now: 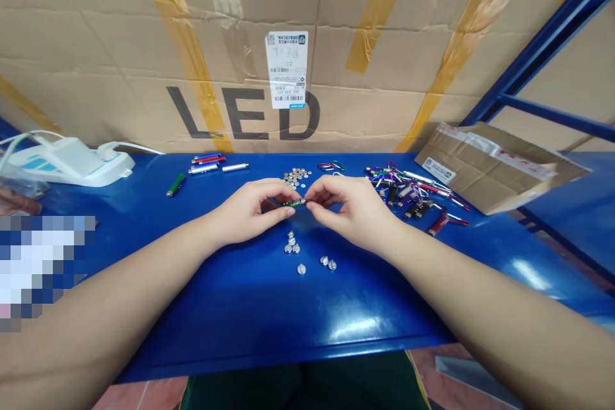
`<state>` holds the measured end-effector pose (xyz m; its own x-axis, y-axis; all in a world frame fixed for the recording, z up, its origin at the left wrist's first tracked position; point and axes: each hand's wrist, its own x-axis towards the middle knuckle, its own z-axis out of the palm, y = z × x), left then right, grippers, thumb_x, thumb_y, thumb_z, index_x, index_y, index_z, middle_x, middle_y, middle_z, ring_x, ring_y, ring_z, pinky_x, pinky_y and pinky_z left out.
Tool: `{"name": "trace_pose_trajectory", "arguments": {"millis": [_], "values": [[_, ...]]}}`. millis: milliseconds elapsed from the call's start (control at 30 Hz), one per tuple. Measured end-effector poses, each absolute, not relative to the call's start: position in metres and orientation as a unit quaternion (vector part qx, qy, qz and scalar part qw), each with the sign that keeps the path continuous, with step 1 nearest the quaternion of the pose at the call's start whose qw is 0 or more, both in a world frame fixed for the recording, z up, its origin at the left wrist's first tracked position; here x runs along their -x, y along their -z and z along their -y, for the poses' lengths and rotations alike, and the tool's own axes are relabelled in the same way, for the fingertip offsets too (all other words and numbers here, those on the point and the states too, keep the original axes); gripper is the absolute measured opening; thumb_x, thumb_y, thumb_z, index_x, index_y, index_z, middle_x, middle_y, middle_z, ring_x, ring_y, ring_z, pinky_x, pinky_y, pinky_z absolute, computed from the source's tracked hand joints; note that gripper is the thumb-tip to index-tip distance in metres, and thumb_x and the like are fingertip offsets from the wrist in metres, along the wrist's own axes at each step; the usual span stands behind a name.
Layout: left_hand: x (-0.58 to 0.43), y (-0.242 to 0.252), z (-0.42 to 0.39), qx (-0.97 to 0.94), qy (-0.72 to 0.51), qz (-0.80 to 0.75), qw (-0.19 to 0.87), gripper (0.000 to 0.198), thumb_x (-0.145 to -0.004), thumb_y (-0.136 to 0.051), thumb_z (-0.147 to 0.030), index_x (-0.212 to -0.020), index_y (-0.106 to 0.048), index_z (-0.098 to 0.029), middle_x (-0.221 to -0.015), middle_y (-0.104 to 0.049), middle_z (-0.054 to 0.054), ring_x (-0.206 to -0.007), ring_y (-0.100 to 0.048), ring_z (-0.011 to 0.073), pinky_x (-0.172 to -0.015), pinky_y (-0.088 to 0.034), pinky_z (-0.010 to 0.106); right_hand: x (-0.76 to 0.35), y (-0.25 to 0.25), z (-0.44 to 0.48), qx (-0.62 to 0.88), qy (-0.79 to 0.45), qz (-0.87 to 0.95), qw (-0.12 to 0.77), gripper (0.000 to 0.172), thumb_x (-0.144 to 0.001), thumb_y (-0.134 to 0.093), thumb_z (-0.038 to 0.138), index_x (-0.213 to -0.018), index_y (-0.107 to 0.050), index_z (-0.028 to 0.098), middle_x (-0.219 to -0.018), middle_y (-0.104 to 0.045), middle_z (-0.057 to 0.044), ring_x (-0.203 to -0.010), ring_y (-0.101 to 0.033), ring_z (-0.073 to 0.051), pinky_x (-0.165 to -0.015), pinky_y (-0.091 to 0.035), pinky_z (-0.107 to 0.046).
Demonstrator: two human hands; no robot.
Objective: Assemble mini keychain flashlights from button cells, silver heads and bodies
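Observation:
Above the middle of the blue table, my left hand (247, 210) pinches a small green metal flashlight tube (293, 204) between thumb and fingers. The thumb and fingertips of my right hand (358, 213) close at the tube's silver right end; whether they grip a separate cap there is hidden. Just behind the hands lies a cluster of small silver button cells (296, 174). Several slotted silver end caps (292, 243) lie in front of the hands, with a few more end caps (328, 262) nearer me.
Right of my hands is a pile of coloured keychain flashlights (416, 192) beside a cardboard box (480, 166). Back left are several coloured tubes (206, 163), a green tube (175, 185) and a white power strip (72, 163). Another person's hand (19, 200) shows at far left. A large carton (360, 102) stands behind.

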<state>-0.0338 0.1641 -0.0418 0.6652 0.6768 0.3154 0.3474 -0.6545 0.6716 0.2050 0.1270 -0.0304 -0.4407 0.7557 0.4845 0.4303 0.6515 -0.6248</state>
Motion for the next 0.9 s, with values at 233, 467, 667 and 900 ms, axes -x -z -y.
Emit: {"name": "trace_pose_trajectory", "arguments": {"millis": [233,467,667,900], "values": [[0.031,0.04,-0.161,-0.859,-0.284,-0.295,0.307,0.023,-0.096,-0.066,-0.035,-0.108,-0.076,-0.019,-0.101,-0.072,0.008,-0.089,-0.071,0.0191,-0.077,-0.06,0.028,-0.21,0.031,-0.133,0.3,-0.078,0.883,0.352,0.012,-0.094,-0.063,0.012,-0.085,-0.067,0.019,-0.084,-0.072,-0.004,-0.08,-0.066,-0.017,-0.076,-0.052,-0.029],[0.029,0.039,-0.159,-0.795,-0.265,-0.312,0.448,0.031,-0.094,-0.068,-0.042,-0.109,-0.072,-0.015,-0.085,-0.067,0.003,-0.063,-0.065,0.0129,-0.063,-0.058,0.027,-0.214,0.032,-0.138,0.228,-0.012,0.926,0.301,0.026,-0.105,-0.046,0.015,-0.088,-0.066,0.018,-0.095,-0.069,-0.009,-0.086,-0.064,-0.018,-0.079,-0.054,-0.031],[0.031,0.038,-0.161,-0.761,-0.21,-0.317,0.526,0.037,-0.096,-0.066,-0.049,-0.107,-0.07,-0.014,-0.065,-0.058,-0.003,-0.053,-0.054,0.01,-0.055,-0.048,0.024,-0.215,0.03,-0.142,0.189,-0.004,0.937,0.295,0.027,-0.106,-0.046,0.017,-0.09,-0.068,0.018,-0.099,-0.07,-0.012,-0.09,-0.064,-0.02,-0.081,-0.055,-0.033],[0.031,0.036,-0.159,-0.846,-0.262,-0.308,0.348,0.027,-0.095,-0.066,-0.041,-0.102,-0.075,-0.017,-0.086,-0.067,0.004,-0.069,-0.061,0.0136,-0.063,-0.051,0.025,-0.207,0.039,-0.143,0.342,-0.382,0.782,0.354,0.013,-0.09,-0.071,0.024,-0.08,-0.066,0.018,-0.072,-0.071,-0.002,-0.069,-0.068,-0.016,-0.07,-0.056,-0.031]]}}
